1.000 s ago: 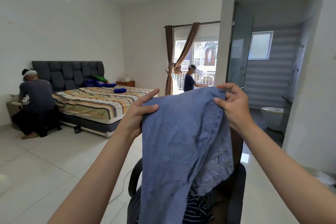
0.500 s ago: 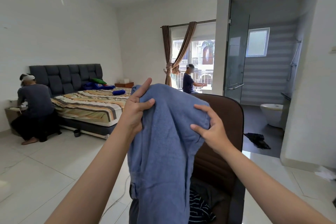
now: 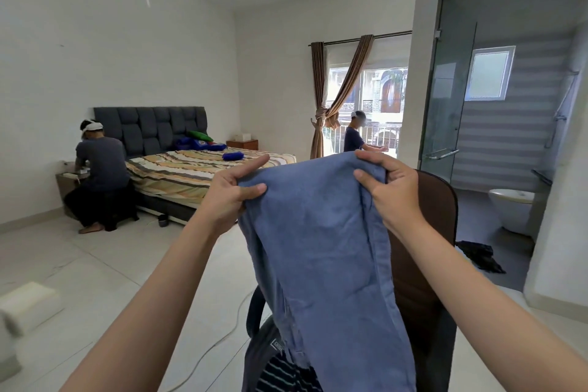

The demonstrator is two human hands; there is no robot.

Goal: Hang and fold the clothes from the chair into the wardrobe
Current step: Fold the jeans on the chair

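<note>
A: What do your hands do at this moment?

B: Your left hand (image 3: 227, 191) pinches the top edge of the blue garment (image 3: 321, 258) at its left corner, thumb in front, fingers behind. Your right hand (image 3: 389, 191) grasps the same edge at the right corner, with the cloth bunched between thumb and fingers. You hold both at the same height.

A: And where is the garment?

B: It hangs from your two hands, in front of the brown chair (image 3: 423, 251). Its lower part falls over the chair seat, where a striped dark cloth (image 3: 280, 375) lies at the front edge of the seat. If the blue cloth touches the striped one, I cannot tell.

A: What is behind?

B: A dark cloth (image 3: 479, 256) lies on the bathroom floor, right of the chair. Farther left stands the bed (image 3: 191, 172) with a striped cover, and a person (image 3: 100, 169) crouches at its left corner. Another person (image 3: 356, 137) stands by the window, near the curtain (image 3: 337, 102)
</note>
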